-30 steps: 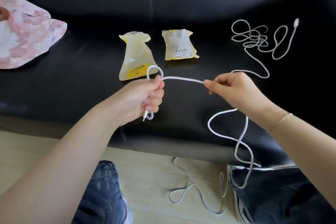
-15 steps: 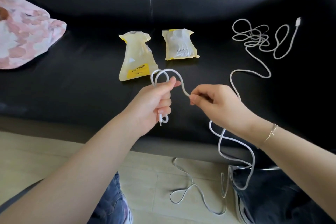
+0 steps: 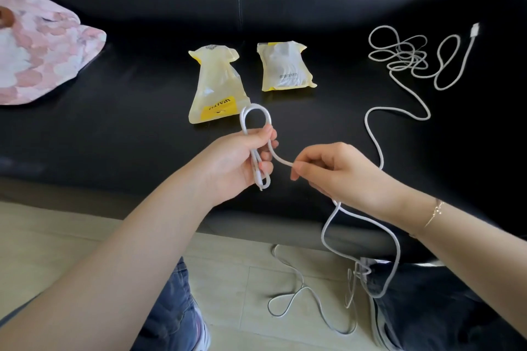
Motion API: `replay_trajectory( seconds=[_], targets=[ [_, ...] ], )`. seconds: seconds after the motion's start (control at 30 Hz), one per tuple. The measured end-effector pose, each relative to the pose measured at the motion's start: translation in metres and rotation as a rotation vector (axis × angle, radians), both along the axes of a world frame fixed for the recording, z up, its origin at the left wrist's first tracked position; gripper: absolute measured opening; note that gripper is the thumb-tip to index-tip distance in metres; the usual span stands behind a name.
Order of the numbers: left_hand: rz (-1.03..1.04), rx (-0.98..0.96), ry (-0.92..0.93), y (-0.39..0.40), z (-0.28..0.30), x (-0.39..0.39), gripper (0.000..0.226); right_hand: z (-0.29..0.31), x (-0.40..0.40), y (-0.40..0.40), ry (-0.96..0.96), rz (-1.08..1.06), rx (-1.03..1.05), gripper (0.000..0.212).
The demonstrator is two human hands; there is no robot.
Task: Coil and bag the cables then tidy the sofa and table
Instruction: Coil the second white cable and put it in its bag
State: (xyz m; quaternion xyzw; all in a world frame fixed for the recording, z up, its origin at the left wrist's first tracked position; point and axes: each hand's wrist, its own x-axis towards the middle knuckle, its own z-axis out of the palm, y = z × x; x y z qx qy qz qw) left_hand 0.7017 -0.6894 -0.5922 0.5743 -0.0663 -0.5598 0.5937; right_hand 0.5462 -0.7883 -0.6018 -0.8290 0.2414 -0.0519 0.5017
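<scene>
Two loops so far sit in the left hand (image 3: 242, 162), fingers curled round a short white coil of the cable (image 3: 258, 134): top bend standing above the thumb, bottom bend and plug end poking out below the little finger. Right hand (image 3: 339, 171), just beside the left, pinches the running length between thumb and forefinger, feeding a short arc across to the coil. From under the right hand the slack drops past the sofa edge (image 3: 171, 208) and lies in loose turns on the floor; another stretch snakes away beyond the right hand to a tangled heap (image 3: 405, 57) with a plug at its far end, though whether heap and held length are one cable I cannot tell. To do this step well, I judge: keep each new loop matched to the first, lay it flat against the others under the left thumb, let the cord slide through the right pinch so twist runs out toward the free end, and draw slack up slowly so floor turns don't knot. Coiling looks early. Beyond the left hand lie two yellowish clear bags: the taller bag (image 3: 216, 88), just past the coil's top bend, slack, contents not discernible; the shorter bag (image 3: 283, 65), farther off, plump with something white, likely a coiled cable. Pink patterned cushion (image 3: 37, 45) far to the left.
</scene>
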Motion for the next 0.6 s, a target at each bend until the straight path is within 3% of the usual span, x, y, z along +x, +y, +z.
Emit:
replay_trajectory(
  seconds=[0.17,0.33,0.43,0.53,0.6],
  targets=[
    [0.005,-0.009,0.037,0.001,-0.006,0.005,0.019,-0.009,-0.011,-0.002,0.040,0.062,0.252,0.029],
    [0.255,-0.119,0.264,-0.003,-0.001,0.006,0.023,-0.014,-0.013,-0.004,0.011,0.110,0.403,0.031],
    [0.303,-0.099,0.156,-0.005,-0.004,0.014,0.024,-0.009,-0.013,-0.007,0.034,0.077,0.396,0.037],
    [0.275,0.037,-0.162,-0.006,-0.006,0.021,0.017,-0.009,-0.013,-0.009,0.119,0.017,0.286,0.043],
    [0.313,0.004,-0.153,-0.004,-0.003,0.025,0.016,-0.008,-0.015,-0.013,0.162,-0.057,0.215,0.046]
  ],
)
